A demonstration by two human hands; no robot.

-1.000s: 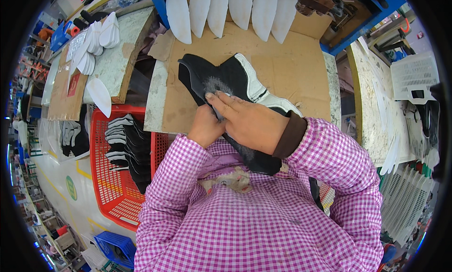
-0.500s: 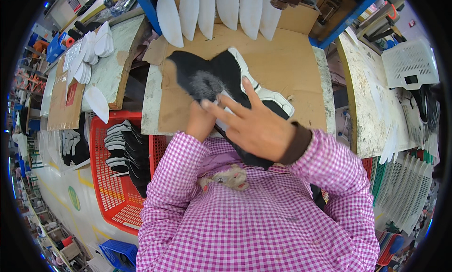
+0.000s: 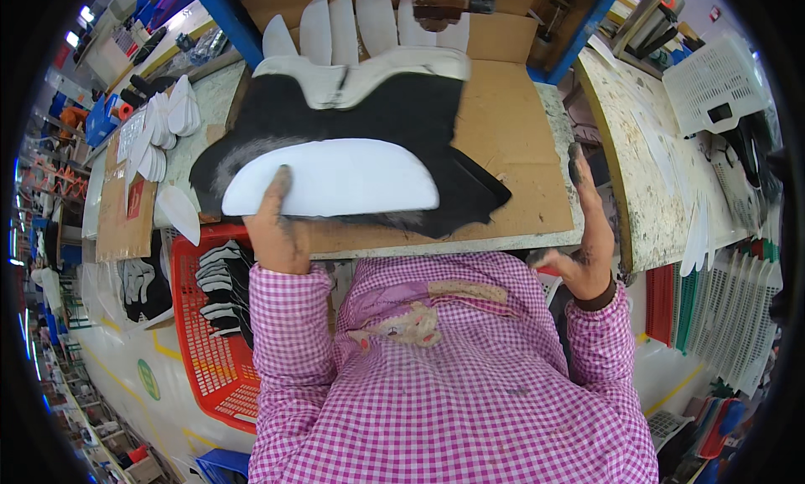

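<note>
A soft black fabric piece (image 3: 377,119) with angular, notched edges is spread over brown cardboard (image 3: 511,161), its far edge bordered by smooth white trim (image 3: 327,94) that dips in a curve. A greyish, scuffed-looking patch (image 3: 235,161) is seen at its left end. On top, a smooth white panel (image 3: 352,178) is laid flat, half-moon in shape, with its straight edge toward the body. More white curved pieces (image 3: 376,19) are stood in a row behind. Similar black-and-white pieces (image 3: 222,287) are stacked in a perforated red plastic basket (image 3: 222,379). A red printed label (image 3: 135,196) is carried by the cardboard at the left, and a round green mark (image 3: 148,379) is set on the floor; the lettering on both is too small to be read.

The white panel is pinned near its left end by the thumb of the left hand (image 3: 278,232), whose fingers are hidden beneath the black fabric piece. The right hand (image 3: 591,241) is held empty, thumb and fingers spread wide, well apart from the panel.
</note>
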